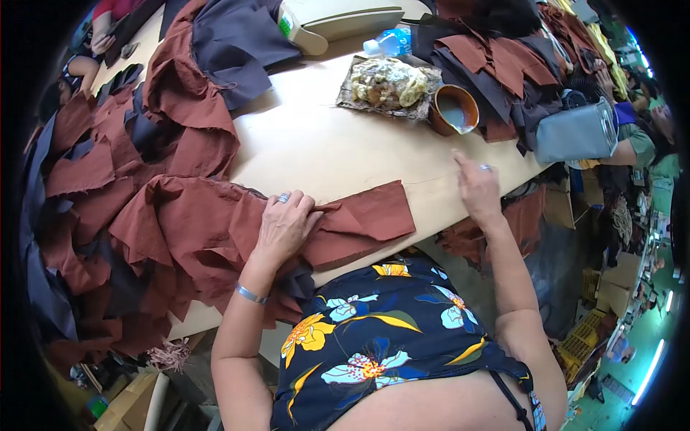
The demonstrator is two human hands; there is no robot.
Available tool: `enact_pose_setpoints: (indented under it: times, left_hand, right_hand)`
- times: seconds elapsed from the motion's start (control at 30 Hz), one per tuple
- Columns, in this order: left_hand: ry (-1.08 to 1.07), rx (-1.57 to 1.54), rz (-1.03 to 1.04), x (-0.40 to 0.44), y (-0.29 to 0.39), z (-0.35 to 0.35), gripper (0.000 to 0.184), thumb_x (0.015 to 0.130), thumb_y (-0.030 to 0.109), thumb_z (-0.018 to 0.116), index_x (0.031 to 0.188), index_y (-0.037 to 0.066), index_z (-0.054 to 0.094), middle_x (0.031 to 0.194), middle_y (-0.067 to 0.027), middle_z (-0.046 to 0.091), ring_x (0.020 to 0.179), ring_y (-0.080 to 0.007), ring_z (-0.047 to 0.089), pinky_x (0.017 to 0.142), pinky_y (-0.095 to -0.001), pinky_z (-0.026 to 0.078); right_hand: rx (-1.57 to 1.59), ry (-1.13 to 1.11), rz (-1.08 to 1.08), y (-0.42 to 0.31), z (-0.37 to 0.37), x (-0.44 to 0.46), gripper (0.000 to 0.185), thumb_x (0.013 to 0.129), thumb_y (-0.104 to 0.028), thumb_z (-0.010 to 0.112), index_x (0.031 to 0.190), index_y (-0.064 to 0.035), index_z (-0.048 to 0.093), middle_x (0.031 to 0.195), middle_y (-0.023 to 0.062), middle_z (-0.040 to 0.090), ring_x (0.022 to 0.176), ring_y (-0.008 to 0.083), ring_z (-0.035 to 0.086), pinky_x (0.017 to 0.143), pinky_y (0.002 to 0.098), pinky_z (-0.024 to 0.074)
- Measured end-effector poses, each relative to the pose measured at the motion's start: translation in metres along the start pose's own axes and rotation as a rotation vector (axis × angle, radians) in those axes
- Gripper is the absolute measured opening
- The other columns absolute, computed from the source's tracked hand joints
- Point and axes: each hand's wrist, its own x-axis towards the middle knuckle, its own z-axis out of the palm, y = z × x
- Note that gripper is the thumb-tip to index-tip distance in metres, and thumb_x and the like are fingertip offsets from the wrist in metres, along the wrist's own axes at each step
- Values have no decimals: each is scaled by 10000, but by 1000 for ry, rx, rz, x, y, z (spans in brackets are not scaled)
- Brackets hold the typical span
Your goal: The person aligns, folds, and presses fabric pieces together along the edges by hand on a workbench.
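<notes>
My left hand (286,223) lies on a long rust-brown cloth piece (374,214) near the table's front edge. Its fingers are bent and closed on a fold of that cloth. My right hand (479,185) hovers at the right side of the table with the index finger stretched out; nothing shows in it. Just beyond it stands a brown cup (468,113) with a pale, milky substance inside. Beside the cup sits a crusted, paste-covered block (388,87). A heap of rust-brown and dark cloth pieces (172,215) spreads to the left of my left hand.
A clear plastic bottle with a blue label (394,43) lies behind the block. Dark and rust cloth (496,61) piles up at the back right, near a grey box-like container (577,133). Other people's hands (102,43) show at the far left. Yellow crates (582,336) stand on the floor.
</notes>
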Motion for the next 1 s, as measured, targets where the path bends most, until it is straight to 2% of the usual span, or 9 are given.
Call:
enact_pose_setpoints:
  times: [0.1, 0.13, 0.23, 0.33, 0.5, 0.57, 0.77, 0.87, 1.0]
  left_hand:
    - [87, 91, 63, 11, 17, -14, 243, 802, 302, 632, 833, 67, 577, 823, -82, 542, 810, -246, 549, 746, -370, 406]
    - [87, 81, 66, 16, 23, -10, 255, 799, 313, 634, 833, 65, 579, 827, -83, 540, 818, -246, 547, 743, -370, 409]
    - [93, 35, 70, 43, 44, 15, 276, 786, 324, 646, 834, 60, 581, 842, -87, 535, 840, -246, 543, 729, -366, 419]
    - [90, -41, 75, 65, 70, 41, 254, 765, 284, 667, 837, 57, 577, 862, -93, 532, 852, -248, 544, 712, -361, 434]
    - [91, -162, 130, 71, 80, 73, 188, 752, 179, 670, 838, 48, 565, 864, -106, 531, 855, -268, 546, 722, -379, 459]
    - [-1, -271, 32, 72, 78, 64, 158, 787, 160, 636, 862, 37, 573, 867, -128, 559, 844, -306, 568, 741, -402, 470]
    - [-72, -367, -99, 75, 74, 58, 153, 827, 177, 603, 856, 27, 599, 853, -145, 593, 824, -330, 588, 735, -414, 478]
    - [-76, -400, -118, 76, 76, 55, 152, 826, 173, 601, 855, 24, 604, 842, -147, 597, 824, -330, 589, 739, -414, 477]
    - [-85, -422, -117, 77, 74, 56, 154, 826, 172, 601, 862, 22, 609, 845, -148, 607, 832, -326, 593, 740, -412, 477]
  right_hand:
    - [-211, 68, 194, 20, -10, -10, 500, 790, -93, 574, 1278, -76, 464, 979, 137, 585, 898, 280, 567, 802, 431, 434]
    - [-130, 34, 246, 28, -5, -15, 564, 784, -80, 576, 1320, -52, 404, 1069, 181, 535, 975, 330, 531, 821, 442, 436]
    - [65, -65, 354, 38, 10, -21, 571, 774, -26, 543, 1323, -31, 387, 1047, 198, 531, 974, 360, 523, 832, 457, 431]
    - [130, 5, 317, 41, 14, -21, 612, 733, 54, 477, 1330, -30, 373, 1011, 186, 512, 910, 354, 514, 836, 404, 431]
    - [456, 18, 187, -6, -3, -27, 630, 710, 108, 382, 1331, -1, 358, 1012, 201, 490, 943, 353, 524, 856, 390, 432]
    - [566, 68, 205, -24, 0, -28, 635, 709, 111, 373, 1334, 1, 355, 1002, 206, 501, 929, 360, 536, 858, 398, 437]
    - [234, -174, 135, -38, 2, -24, 593, 758, 35, 504, 1337, -38, 394, 924, 150, 568, 790, 326, 585, 747, 402, 478]
    - [97, -140, -79, -46, -11, -14, 555, 755, -15, 548, 1301, -64, 465, 838, 94, 574, 728, 268, 578, 654, 367, 471]
    - [22, -74, -185, -59, -19, -4, 574, 731, -22, 546, 1299, -88, 491, 743, 59, 563, 655, 226, 553, 596, 342, 445]
